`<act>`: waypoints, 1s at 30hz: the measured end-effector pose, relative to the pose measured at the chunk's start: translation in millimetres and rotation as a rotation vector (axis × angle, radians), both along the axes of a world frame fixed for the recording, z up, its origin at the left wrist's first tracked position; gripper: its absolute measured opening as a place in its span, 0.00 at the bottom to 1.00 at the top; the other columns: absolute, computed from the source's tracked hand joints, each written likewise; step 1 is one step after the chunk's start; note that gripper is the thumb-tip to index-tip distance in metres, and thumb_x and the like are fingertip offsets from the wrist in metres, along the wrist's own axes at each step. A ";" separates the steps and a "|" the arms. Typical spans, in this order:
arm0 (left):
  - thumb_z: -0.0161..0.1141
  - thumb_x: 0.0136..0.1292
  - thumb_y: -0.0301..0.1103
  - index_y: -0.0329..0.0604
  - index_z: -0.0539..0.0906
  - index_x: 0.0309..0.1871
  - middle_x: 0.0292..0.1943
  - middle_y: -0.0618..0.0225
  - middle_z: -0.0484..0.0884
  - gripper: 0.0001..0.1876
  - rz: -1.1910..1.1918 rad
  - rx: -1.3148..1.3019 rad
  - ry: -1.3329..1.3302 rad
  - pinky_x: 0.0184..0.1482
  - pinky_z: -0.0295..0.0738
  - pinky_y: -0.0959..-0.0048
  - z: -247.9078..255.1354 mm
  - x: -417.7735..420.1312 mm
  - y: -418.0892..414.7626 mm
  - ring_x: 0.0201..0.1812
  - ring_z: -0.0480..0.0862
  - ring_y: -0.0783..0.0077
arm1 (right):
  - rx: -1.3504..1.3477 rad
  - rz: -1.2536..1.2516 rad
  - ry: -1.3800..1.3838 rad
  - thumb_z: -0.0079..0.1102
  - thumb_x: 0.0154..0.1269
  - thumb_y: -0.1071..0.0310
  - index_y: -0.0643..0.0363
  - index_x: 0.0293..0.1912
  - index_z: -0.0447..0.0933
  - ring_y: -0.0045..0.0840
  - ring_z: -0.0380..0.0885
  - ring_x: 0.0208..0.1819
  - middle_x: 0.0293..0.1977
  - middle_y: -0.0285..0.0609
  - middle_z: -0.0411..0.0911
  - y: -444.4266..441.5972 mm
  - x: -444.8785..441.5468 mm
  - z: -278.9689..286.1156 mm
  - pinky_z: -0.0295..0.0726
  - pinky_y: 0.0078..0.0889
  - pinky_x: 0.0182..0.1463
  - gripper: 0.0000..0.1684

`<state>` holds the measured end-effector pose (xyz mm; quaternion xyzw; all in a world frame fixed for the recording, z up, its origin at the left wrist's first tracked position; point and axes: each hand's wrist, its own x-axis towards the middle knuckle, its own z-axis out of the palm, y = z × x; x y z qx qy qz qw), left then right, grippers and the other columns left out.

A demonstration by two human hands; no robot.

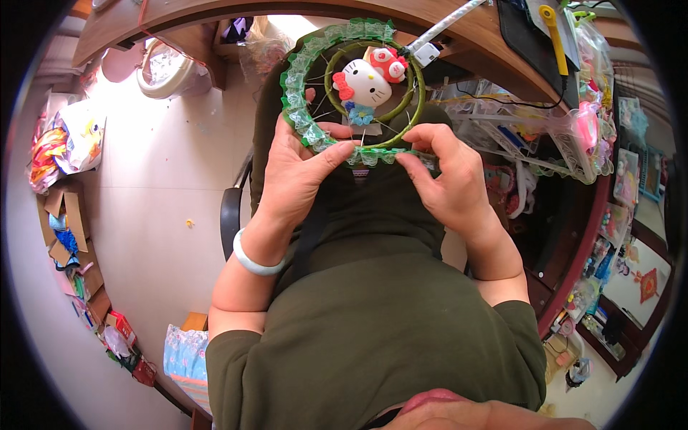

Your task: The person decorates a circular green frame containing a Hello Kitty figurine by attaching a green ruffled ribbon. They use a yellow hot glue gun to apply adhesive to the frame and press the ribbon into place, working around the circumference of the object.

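Over my lap I hold a double hoop wrapped in green, with an outer ring [422, 102] and an inner ring [329, 80] joined by thin pale strands. A green ribbon with white lace [294, 86] runs around the left and top of the outer ring. Inside are a white Hello Kitty figure [365, 85] with a red bow, a red mushroom-like ornament [388, 65] and a blue flower [360, 114]. My left hand [295, 172] grips the hoop's lower left, thumb on the lace. My right hand [451, 166] pinches the lace strip at the lower right.
A small white plastic box [427, 55] on a white rod [449, 24] meets the hoop's upper right. A wooden desk [177, 16] curves ahead, with a yellow-handled tool [553, 40] at right. A white bucket [166, 70], chair armrest [231, 215] and cardboard boxes [75, 212] are left.
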<state>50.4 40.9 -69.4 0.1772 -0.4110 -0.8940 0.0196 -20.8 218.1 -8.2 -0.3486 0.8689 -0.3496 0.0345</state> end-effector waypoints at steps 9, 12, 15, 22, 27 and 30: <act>0.61 0.56 0.16 0.41 0.54 0.67 0.41 0.59 0.78 0.38 -0.002 0.010 -0.004 0.49 0.78 0.72 3.0 0.3 0.3 0.43 0.81 0.68 | 0.042 -0.008 -0.070 0.63 0.52 0.76 0.60 0.36 0.72 0.34 0.76 0.29 0.26 0.42 0.74 1.3 -10.8 11.1 0.73 0.33 0.33 0.12; 0.58 0.56 0.14 0.41 0.54 0.68 0.41 0.58 0.78 0.37 -0.008 -0.013 -0.009 0.50 0.78 0.69 2.5 0.6 -0.2 0.44 0.82 0.65 | 0.072 0.013 -0.018 0.64 0.51 0.75 0.59 0.35 0.72 0.34 0.75 0.29 0.25 0.41 0.73 -1.3 -12.9 12.0 0.71 0.33 0.34 0.11; 0.58 0.57 0.14 0.41 0.54 0.68 0.41 0.58 0.78 0.37 -0.012 -0.016 -0.006 0.50 0.78 0.69 -0.2 1.0 -0.5 0.43 0.82 0.65 | 0.096 0.027 0.021 0.64 0.51 0.74 0.59 0.34 0.71 0.34 0.75 0.28 0.25 0.41 0.73 -3.6 -14.4 10.7 0.69 0.33 0.34 0.11; 0.60 0.59 0.19 0.41 0.52 0.69 0.43 0.57 0.78 0.38 -0.009 0.093 0.007 0.51 0.76 0.69 -2.1 1.4 -2.2 0.45 0.81 0.65 | 0.125 0.027 0.047 0.64 0.50 0.74 0.59 0.33 0.71 0.34 0.75 0.29 0.25 0.40 0.74 -6.0 -15.5 7.9 0.69 0.33 0.34 0.11; 0.59 0.59 0.19 0.43 0.51 0.70 0.49 0.57 0.75 0.38 0.057 0.249 0.095 0.55 0.74 0.67 -8.7 6.1 7.9 0.50 0.78 0.64 | 0.095 0.026 0.072 0.64 0.50 0.74 0.58 0.33 0.71 0.35 0.75 0.29 0.24 0.39 0.74 -9.8 -16.6 2.9 0.69 0.34 0.34 0.11; 0.60 0.55 0.15 0.48 0.49 0.70 0.50 0.57 0.72 0.42 0.091 0.287 0.095 0.54 0.75 0.68 -13.3 3.4 22.9 0.52 0.77 0.66 | 0.115 0.036 0.122 0.64 0.50 0.74 0.58 0.33 0.71 0.35 0.76 0.29 0.25 0.39 0.75 -13.3 -16.3 1.9 0.69 0.35 0.33 0.11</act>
